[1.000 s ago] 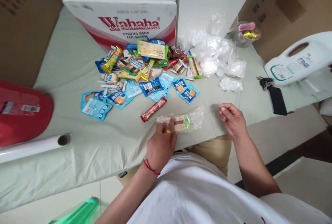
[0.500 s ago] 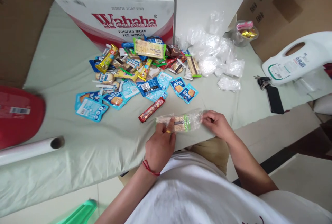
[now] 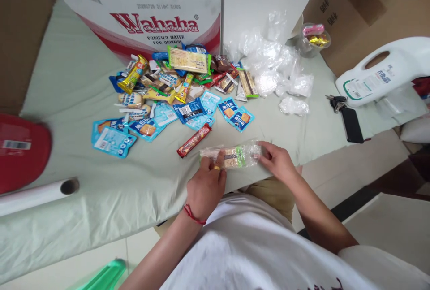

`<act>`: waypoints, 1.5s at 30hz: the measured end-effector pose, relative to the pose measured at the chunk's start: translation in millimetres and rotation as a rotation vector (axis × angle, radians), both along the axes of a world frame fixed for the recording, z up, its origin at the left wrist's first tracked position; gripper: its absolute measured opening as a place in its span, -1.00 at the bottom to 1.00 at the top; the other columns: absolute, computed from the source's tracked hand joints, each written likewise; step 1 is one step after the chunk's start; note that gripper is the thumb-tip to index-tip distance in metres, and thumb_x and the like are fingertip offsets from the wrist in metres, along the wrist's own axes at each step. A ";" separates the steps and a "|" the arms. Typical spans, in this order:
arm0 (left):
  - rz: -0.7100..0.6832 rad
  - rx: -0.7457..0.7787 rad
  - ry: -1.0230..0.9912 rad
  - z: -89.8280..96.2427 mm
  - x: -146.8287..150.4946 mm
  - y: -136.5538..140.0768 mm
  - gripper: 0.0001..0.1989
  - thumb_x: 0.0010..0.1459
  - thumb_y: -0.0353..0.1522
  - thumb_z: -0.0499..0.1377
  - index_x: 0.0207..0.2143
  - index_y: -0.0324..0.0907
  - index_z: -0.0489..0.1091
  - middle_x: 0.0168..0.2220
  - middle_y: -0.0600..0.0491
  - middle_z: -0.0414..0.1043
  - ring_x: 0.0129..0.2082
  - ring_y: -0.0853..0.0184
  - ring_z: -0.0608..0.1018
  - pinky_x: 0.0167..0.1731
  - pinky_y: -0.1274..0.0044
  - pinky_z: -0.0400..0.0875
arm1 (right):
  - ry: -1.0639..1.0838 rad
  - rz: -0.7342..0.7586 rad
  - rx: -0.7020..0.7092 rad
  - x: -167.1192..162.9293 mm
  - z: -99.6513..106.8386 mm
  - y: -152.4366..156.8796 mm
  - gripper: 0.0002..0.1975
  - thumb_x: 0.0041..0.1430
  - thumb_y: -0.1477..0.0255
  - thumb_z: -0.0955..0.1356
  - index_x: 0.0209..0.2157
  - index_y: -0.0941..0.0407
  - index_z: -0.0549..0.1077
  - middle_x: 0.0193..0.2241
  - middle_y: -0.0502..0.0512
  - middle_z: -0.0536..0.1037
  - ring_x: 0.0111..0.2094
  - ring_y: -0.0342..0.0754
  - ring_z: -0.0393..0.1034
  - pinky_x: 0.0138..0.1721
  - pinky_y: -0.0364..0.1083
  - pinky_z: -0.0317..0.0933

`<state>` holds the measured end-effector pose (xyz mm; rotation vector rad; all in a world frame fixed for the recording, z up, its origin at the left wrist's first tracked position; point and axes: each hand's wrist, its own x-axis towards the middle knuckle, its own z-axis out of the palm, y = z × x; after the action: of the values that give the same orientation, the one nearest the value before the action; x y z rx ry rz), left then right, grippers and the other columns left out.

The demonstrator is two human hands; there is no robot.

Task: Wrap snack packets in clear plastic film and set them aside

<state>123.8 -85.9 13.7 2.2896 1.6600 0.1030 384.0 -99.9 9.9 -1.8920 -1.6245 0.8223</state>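
A biscuit pack with green ends (image 3: pixel 231 157) lies at the table's front edge, covered by a clear plastic bag (image 3: pixel 250 152). From the left, my left hand (image 3: pixel 206 187), with a ring and a red string bracelet, grips the bagged pack, fingers pressing on its top. My right hand (image 3: pixel 278 161) pinches the right end of the clear bag between thumb and fingers. Just beyond the pack lies a red-wrapped snack bar (image 3: pixel 194 140). Behind it spreads a heap of wrapped snacks (image 3: pixel 181 81), with blue snack pouches (image 3: pixel 114 142) along its near side.
Crumpled clear plastic bags (image 3: pixel 268 66) are piled right of the snacks. A Wahaha carton (image 3: pixel 154 21) stands behind. To the right are a white jug (image 3: pixel 376 75), keys (image 3: pixel 337 103), a black phone (image 3: pixel 351 124) and a candy cup (image 3: pixel 314 41). Leftward are a red container (image 3: pixel 23 155) and a white roll (image 3: pixel 36 195).
My right hand has shifted slightly left along the bag's end, its fingers overlapping more of the plastic. My left hand stays on the pack. The whole view has shifted a little.
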 end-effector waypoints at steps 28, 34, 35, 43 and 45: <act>0.026 -0.004 0.037 2.4 5.2 0.2 -0.47 0.40 -0.29 0.07 0.39 0.03 0.24 -0.07 -0.06 0.41 -0.33 0.31 0.56 -0.55 0.58 0.27 | -0.011 0.005 0.060 55.7 6.3 -43.7 -0.75 0.31 0.20 0.38 -0.28 0.04 0.64 -0.43 0.04 0.43 -0.49 -0.09 0.28 -0.42 -0.08 0.18; -0.004 0.009 0.069 1.6 4.8 2.7 -0.46 0.41 -0.27 0.05 0.41 0.03 0.21 -0.05 -0.08 0.39 -0.34 0.32 0.56 -0.57 0.59 0.26 | 0.072 -0.227 0.085 62.2 15.9 -31.9 -0.60 0.35 0.05 0.32 -0.02 0.04 0.54 -0.16 0.16 0.60 -0.16 0.05 0.45 -0.14 0.01 0.33; -0.008 0.006 0.082 1.8 5.0 3.1 -0.46 0.42 -0.27 0.04 0.41 0.04 0.20 -0.04 -0.08 0.38 -0.34 0.32 0.56 -0.57 0.59 0.25 | 0.081 -0.191 0.111 51.2 17.2 -19.6 -0.53 0.36 0.03 0.31 0.11 0.03 0.48 -0.05 0.20 0.59 -0.03 0.10 0.43 -0.03 0.06 0.33; -0.042 -0.030 0.129 -3.8 8.8 -1.4 -0.40 0.42 -0.35 0.02 0.47 0.02 0.04 -0.02 -0.12 0.36 -0.23 0.25 0.57 -0.49 0.56 0.40 | -0.006 0.237 -0.046 -8.2 14.0 37.7 -0.68 0.22 0.10 0.42 -0.36 0.08 0.54 -0.43 0.10 0.49 -0.22 0.06 0.37 -0.09 0.01 0.26; -0.081 -0.002 0.142 -7.5 8.0 -1.9 -0.37 0.41 -0.41 -0.01 0.48 -0.01 -0.01 -0.03 -0.13 0.37 -0.20 0.24 0.56 -0.46 0.55 0.43 | 0.087 0.147 -0.034 -5.3 14.2 32.1 -0.66 0.25 0.10 0.39 -0.42 0.08 0.50 -0.41 0.06 0.47 -0.33 -0.03 0.34 -0.20 -0.05 0.25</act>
<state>131.8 -87.8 6.2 2.4091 1.6298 -0.0808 378.7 -67.9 24.0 -1.7496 -1.7212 0.9846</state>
